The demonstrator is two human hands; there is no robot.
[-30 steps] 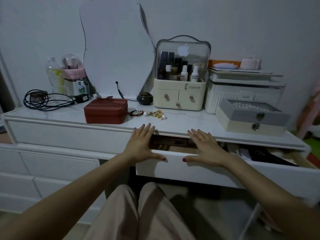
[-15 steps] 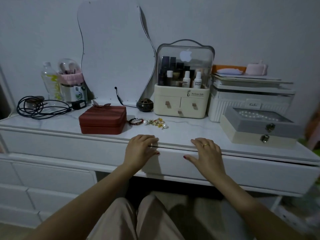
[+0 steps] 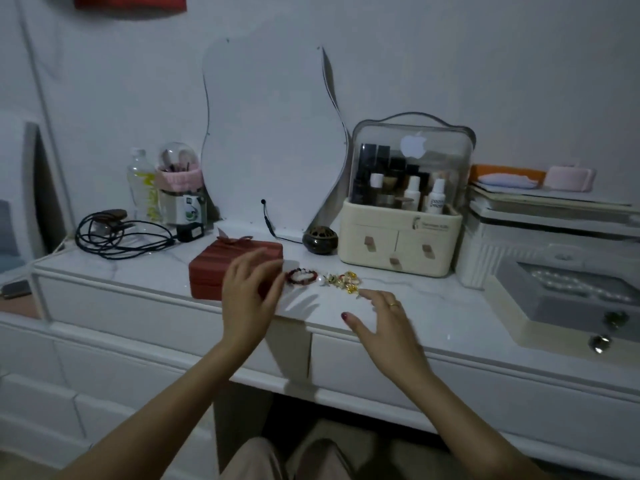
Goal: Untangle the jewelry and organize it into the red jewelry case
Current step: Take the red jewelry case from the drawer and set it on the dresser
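Note:
The red jewelry case [image 3: 211, 271] sits closed on the white dresser top [image 3: 433, 306], left of centre. Just right of it lie a dark red beaded bracelet [image 3: 302, 276] and a tangle of gold and pearl jewelry [image 3: 343, 280]. My left hand [image 3: 247, 296] hovers in front of the case's right end, fingers spread, holding nothing. My right hand [image 3: 381, 323] is over the dresser top with relaxed fingers, its fingertips just short of the gold tangle. Both hands are blurred.
A cosmetics organizer [image 3: 401, 216] with small drawers and a dark round pot [image 3: 320, 240] stand behind the jewelry. A grey jewelry box [image 3: 568, 306] sits at right, a black cable coil [image 3: 117, 233] and bottles at left. A wavy mirror leans on the wall.
The drawer under the dresser top has been pushed shut. Both hands left its front and rose over the top, the left toward the red case, the right toward the jewelry.

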